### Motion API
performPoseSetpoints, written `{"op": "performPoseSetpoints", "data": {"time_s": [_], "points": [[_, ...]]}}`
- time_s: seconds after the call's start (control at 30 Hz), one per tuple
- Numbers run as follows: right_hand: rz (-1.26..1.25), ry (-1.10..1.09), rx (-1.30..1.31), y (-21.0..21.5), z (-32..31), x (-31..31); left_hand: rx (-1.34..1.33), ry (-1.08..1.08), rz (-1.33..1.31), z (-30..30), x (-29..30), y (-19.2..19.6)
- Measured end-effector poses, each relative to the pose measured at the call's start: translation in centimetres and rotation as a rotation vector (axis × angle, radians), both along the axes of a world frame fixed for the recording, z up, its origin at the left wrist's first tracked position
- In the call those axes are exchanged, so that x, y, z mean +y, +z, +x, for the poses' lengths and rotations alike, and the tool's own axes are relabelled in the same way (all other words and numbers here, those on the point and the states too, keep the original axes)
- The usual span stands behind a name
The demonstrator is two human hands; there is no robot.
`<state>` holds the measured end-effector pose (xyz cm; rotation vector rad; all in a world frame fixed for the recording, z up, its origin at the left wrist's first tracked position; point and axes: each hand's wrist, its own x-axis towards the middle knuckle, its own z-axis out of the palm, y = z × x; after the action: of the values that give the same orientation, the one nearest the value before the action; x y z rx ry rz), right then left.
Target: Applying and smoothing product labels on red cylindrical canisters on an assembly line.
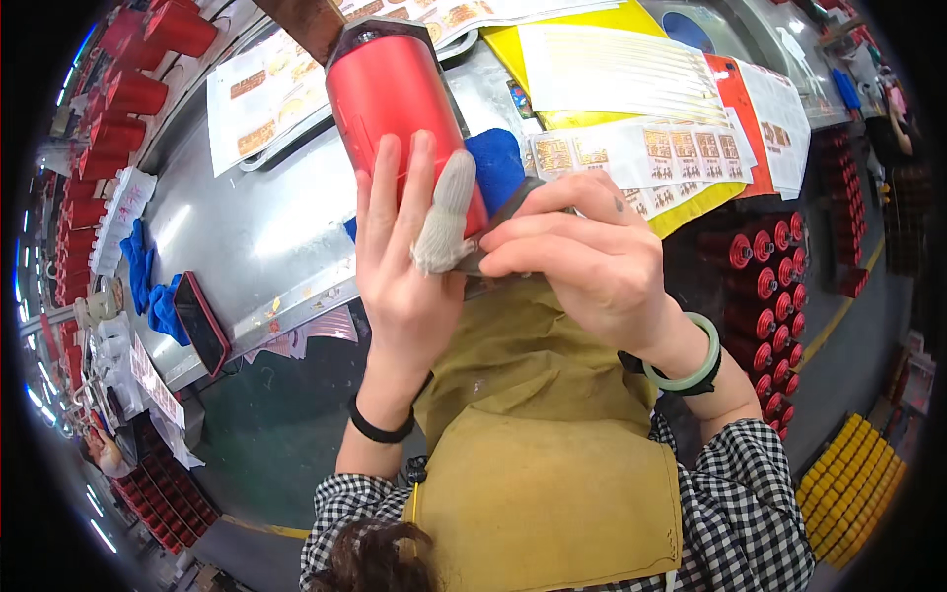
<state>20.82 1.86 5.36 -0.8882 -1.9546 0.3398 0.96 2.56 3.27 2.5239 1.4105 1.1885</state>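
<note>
A glossy red cylinder (390, 94) is held at its far end by a dark mount above the metal table. My left hand (409, 266) lies along its near side with fingers stretched out. One of its fingers wears a grey-white knitted finger sleeve (452, 187). At the cylinder's near right edge, my right hand (592, 247) pinches a dark flat piece (513, 204); its fingers hide most of it, so its kind is unclear. Just beyond the dark piece, a blue cloth (496, 163) sits against the cylinder.
Printed label sheets (681, 148) and yellow folders (503, 49) cover the table's far right. A phone (202, 324) and blue cloths (138, 266) are at the left edge. Red cylinders (138, 94) line the left; several red parts (764, 286) stand in rows on the right.
</note>
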Motion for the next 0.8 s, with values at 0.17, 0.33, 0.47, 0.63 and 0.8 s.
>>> {"op": "performPoseSetpoints", "data": {"time_s": [0.17, 0.33, 0.47, 0.63, 0.8], "points": [[-0.049, -0.008, 0.038, -1.1, 0.5, 0.0, -0.481, 0.074, -0.181, -0.7, -1.3, -2.2], [-0.017, 0.004, 0.01, -0.2, 0.1, 0.3, -0.142, 0.121, 0.001, -0.3, -1.6, -1.3], [-0.01, -0.005, 0.039, -0.3, 0.2, 0.6, -0.107, 0.026, -0.005, 0.0, -0.3, -0.5], [-0.056, -0.005, 0.043, -1.1, 0.4, 0.4, -0.604, 0.099, -0.283, -0.2, -2.2, -2.5], [-0.031, 0.013, 0.016, 0.0, 0.3, 0.5, -0.235, 0.125, -0.075, 0.7, -1.2, -1.3]]}}
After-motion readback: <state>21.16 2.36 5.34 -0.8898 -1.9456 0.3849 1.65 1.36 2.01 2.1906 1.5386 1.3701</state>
